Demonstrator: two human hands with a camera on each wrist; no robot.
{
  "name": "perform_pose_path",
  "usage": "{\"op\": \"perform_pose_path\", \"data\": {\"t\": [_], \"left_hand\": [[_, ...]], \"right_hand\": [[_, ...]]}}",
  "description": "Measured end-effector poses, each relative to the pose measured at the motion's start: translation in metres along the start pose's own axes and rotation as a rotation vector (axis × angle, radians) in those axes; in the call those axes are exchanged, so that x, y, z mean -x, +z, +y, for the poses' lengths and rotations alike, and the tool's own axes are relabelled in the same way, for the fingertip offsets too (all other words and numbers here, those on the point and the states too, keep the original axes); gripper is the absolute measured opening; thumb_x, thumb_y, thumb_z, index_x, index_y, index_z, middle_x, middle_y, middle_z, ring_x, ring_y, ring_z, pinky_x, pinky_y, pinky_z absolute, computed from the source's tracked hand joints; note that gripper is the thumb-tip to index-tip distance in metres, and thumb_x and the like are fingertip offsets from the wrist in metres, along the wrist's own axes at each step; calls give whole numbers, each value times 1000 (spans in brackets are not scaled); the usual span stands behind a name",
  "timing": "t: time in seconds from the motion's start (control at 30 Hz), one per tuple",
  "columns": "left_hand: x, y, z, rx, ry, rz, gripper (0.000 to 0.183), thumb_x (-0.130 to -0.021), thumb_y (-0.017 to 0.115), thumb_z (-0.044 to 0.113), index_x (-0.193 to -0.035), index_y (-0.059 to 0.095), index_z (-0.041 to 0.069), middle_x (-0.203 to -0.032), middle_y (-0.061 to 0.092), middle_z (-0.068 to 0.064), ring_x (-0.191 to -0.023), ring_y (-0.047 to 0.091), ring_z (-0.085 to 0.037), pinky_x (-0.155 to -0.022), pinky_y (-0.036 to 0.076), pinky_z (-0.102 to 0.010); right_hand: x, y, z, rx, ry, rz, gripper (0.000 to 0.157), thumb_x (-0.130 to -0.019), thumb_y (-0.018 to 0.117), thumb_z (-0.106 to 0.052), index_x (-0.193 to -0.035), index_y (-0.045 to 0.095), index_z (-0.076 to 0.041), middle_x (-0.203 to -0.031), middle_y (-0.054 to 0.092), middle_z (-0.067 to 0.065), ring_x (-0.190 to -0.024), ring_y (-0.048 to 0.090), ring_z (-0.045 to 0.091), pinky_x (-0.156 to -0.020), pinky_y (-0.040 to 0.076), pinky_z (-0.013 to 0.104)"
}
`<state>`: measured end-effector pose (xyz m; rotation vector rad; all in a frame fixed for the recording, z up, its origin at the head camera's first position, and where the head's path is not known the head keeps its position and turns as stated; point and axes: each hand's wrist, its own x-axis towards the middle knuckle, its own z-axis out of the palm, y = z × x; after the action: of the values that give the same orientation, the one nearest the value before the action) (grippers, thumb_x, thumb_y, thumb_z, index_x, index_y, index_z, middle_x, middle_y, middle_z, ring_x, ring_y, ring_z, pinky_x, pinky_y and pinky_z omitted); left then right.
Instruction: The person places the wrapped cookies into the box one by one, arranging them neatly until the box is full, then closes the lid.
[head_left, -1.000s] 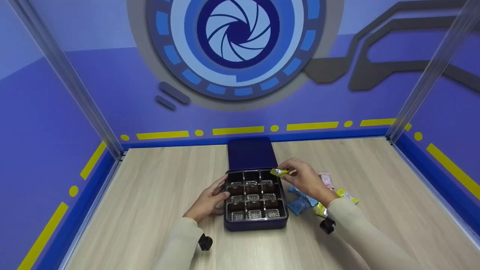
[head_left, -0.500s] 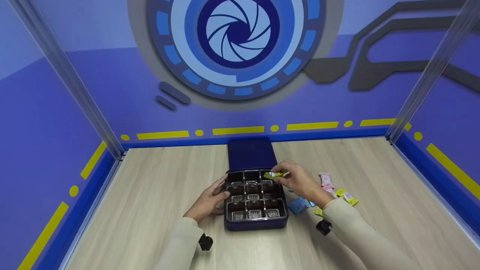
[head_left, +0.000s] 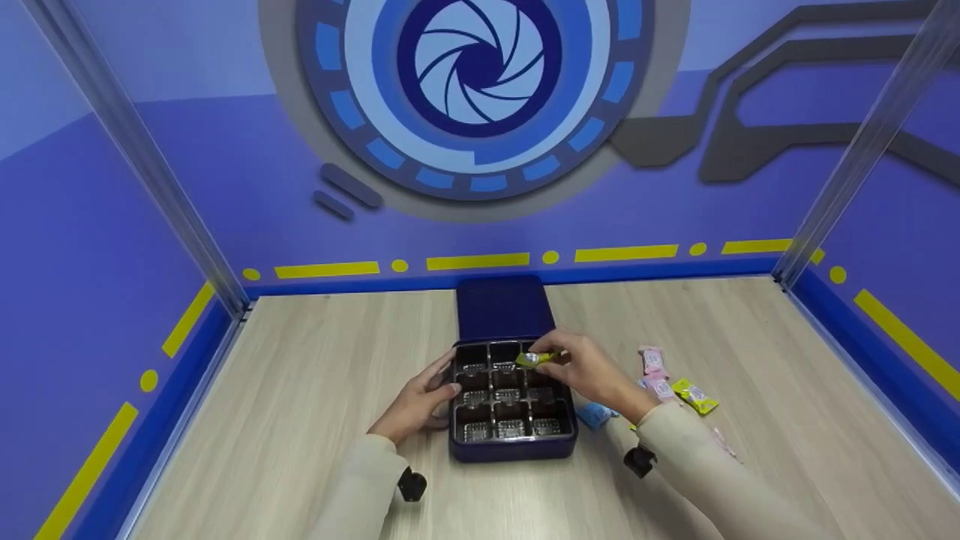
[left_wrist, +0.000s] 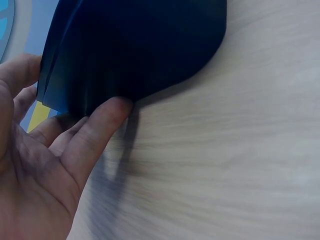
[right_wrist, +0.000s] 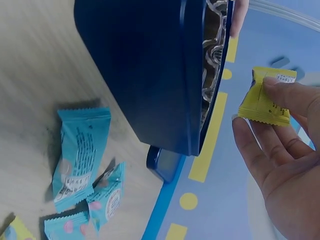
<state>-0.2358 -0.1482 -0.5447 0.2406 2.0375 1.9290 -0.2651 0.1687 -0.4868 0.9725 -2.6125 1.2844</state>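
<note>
A little yellow packet is being pinched between the thumb and fingers of the right hand, held up over the back row of a dark blue box. A gap can be seen between packet and rim from the right wrist, but whether it's lined up with the middle or the right slot can't really be told.

The box is sat on the wood-look bench and is gripped at its left side by the left hand, with the thumb hooked at the rim and the other fingers laid against the outer wall. It's fitted with a shiny plastic insert split three by three. A matching lid is laid flat just behind.

Off to the right, more wrapped stuff is scattered: pink packets, a second yellow packet beside them, and blue packets nearer the box. Some of that is partly covered by the right sleeve. Something black is worn at each wrist.
</note>
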Motion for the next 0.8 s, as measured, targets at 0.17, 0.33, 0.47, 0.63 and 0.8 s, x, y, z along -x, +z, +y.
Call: {"op": "perform_pose_path", "data": {"t": [0.17,0.33,0.47,0.63,0.8], "left_hand": [[0,0,0,4,-2,-2,70,-110,59,17,-171,25,22,-167,35,-24,-135,56,-46,-95,53,-69],[1,0,-1,-13,-10,8,71,-109,60,18,-171,26,22,-167,33,-25,-136,55,-47,-95,53,-69],[0,0,-2,-35,-15,14,71,-109,60,20,-171,26,23,-168,32,-25,-139,51,-48,-95,53,-69],[0,1,-3,-34,-23,18,71,-109,61,21,-171,26,24,-169,32,-23,-142,48,-48,-95,53,-68],[0,0,-2,-26,-18,16,71,-109,61,21,-171,26,24,-169,30,-23,-142,47,-48,-96,53,-68]], "right_hand": [[-1,3,-3,-14,-34,-6,22,-94,79,1,-114,76,-8,-112,71,2,-100,70,23,-85,62,39],[-1,8,-6,-50,-45,-30,22,-94,79,2,-114,75,-7,-109,70,3,-97,70,21,-83,62,38],[-1,11,-9,-49,-45,-27,22,-94,80,0,-114,75,-8,-109,69,2,-97,69,21,-82,61,39],[0,14,-11,-37,-41,-29,23,-94,80,-1,-115,74,-10,-111,69,1,-99,69,22,-82,61,36],[-1,18,-11,-54,-39,-32,22,-94,80,-2,-114,73,-10,-112,69,1,-100,69,22,-83,61,36]]}}
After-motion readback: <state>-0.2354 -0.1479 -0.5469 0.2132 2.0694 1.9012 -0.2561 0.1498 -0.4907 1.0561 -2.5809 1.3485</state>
